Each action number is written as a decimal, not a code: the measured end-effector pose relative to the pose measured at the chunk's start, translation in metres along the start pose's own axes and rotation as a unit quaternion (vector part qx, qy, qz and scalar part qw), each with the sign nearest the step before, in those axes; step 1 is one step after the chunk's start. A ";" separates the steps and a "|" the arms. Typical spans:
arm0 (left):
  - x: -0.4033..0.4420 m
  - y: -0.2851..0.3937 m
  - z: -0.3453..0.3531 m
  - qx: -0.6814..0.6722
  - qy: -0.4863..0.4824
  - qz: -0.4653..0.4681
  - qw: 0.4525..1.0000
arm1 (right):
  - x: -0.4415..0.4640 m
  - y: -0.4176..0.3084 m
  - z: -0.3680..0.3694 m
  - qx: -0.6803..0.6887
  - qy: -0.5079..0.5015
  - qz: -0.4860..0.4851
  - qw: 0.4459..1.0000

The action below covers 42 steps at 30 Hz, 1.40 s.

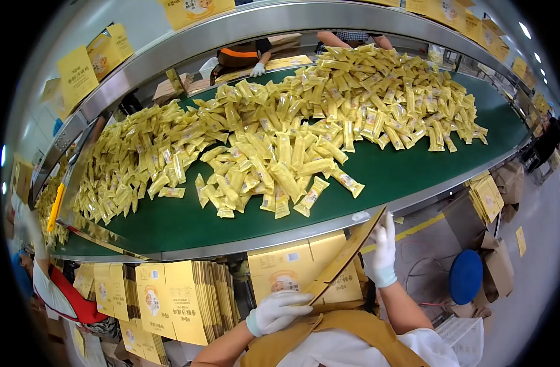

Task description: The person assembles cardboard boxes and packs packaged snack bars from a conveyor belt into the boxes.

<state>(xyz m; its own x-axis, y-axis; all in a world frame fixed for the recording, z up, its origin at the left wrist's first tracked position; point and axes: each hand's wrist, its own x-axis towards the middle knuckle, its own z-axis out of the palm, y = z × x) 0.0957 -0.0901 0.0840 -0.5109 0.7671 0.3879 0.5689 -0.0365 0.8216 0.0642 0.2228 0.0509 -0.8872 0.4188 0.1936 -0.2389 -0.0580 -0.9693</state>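
A flattened yellow cardboard carton [346, 255] is held up nearly edge-on before my body, slanting up to the right. My right hand [384, 252], in a white glove, grips its upper end with the fingers pointing upward. At its lower end is my gloved left hand [282, 312], fingers closed against the card near my brown apron; the thumb is hidden. Beyond the carton, a large heap of yellow wrapped snack packets [286, 159] lies on the green conveyor belt [384, 180]. Neither hand touches the packets.
Stacks of flattened cartons [176, 300] stand below the belt's metal edge. A blue round stool [465, 277] is at the right, near brown paper bags [497, 263]. Across the belt is a co-worker's gloved hand [258, 70]; a person in a red vest [78, 296] stands left.
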 end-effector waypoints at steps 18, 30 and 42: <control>0.059 0.005 -0.020 0.224 -0.081 0.187 0.953 | 0.043 -0.077 -0.006 -0.323 -0.260 0.014 0.910; 0.068 -0.038 -0.011 0.392 -0.311 -0.148 0.853 | 0.026 -0.068 0.074 -0.501 -0.657 -0.097 0.555; 0.082 0.009 -0.035 0.354 0.037 -0.152 0.922 | 0.006 -0.051 0.010 -0.346 -0.354 0.010 0.869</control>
<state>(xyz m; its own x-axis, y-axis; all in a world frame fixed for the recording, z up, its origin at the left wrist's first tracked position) 0.0365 -0.0499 0.1376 -0.7443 0.6258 0.2334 0.6563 0.6203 0.4295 0.0672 0.2187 0.1034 -0.9672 -0.2533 -0.0167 -0.1443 0.6027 -0.7848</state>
